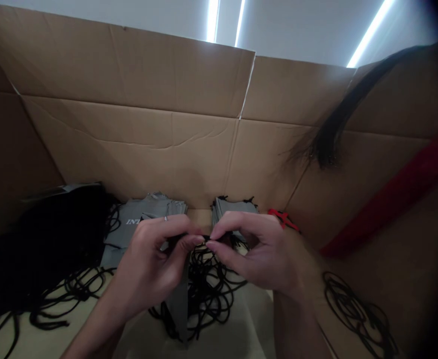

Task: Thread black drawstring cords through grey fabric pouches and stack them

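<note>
Close together in the middle of the view, my left hand (155,259) and my right hand (256,244) each pinch a short bit of black cord (206,239) between thumb and forefinger. The fingertips hide most of it. Under my left hand hangs a flat grey piece (179,304), seen nearly edge-on. Loops of loose black cords (211,294) lie below and between the hands. Behind my left hand is a stack of flat grey pieces (129,209) with white lettering. A second grey stack (237,206), with black cord ends at its corners, sits behind my right hand.
A large dark pile (47,239) with trailing cords lies at the left. Red-handled scissors or snips (284,219) rest by the cardboard wall (147,124). A coil of dark cord (357,309) is at lower right. Dark hair (331,134) hangs at upper right.
</note>
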`<state>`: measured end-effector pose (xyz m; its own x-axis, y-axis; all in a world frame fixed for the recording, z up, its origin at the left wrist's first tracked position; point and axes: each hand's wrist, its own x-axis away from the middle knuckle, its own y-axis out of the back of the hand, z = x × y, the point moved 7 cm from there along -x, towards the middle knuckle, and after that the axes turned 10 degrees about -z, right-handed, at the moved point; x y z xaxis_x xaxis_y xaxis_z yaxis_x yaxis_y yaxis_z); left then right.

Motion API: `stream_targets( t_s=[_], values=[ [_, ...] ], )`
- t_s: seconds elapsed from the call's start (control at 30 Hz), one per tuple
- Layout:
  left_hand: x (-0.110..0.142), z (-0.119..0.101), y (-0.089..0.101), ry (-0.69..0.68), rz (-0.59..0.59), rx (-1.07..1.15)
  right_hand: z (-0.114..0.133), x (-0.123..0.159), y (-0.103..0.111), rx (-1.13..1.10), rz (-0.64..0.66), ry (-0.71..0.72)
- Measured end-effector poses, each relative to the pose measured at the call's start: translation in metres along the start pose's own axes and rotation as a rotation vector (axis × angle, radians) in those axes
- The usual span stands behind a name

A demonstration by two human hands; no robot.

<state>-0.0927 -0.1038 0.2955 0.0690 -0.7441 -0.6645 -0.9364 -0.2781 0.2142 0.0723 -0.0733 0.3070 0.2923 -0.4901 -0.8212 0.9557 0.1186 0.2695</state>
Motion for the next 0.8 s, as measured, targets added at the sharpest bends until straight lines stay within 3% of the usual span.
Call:
stream_targets(
  t_s=[0.17, 0.37, 0.6, 0.7, 0.8],
  values=[
    [0.002, -0.004, -0.004, -0.114, 0.046, -0.136, -0.006, 0.004, 0.003, -0.082, -0.029, -0.065],
    [0.004, -0.005, -0.004, -0.178, -0.021, -0.103, -0.017, 0.008, 0.002, -0.211, -0.059, -0.158],
    [0.002, -0.002, 0.001, -0.083, -0.042, -0.035, -0.018, 0.010, -0.005, -0.372, -0.019, -0.267],
    [0.001, -0.001, 0.007, -0.039, -0.067, 0.005, -0.015, 0.009, -0.003, -0.302, -0.033, -0.219],
    [0.002, -0.002, 0.003, 0.000, -0.019, 0.061, -0.010, 0.007, 0.001, -0.227, -0.068, -0.106]
  ],
)
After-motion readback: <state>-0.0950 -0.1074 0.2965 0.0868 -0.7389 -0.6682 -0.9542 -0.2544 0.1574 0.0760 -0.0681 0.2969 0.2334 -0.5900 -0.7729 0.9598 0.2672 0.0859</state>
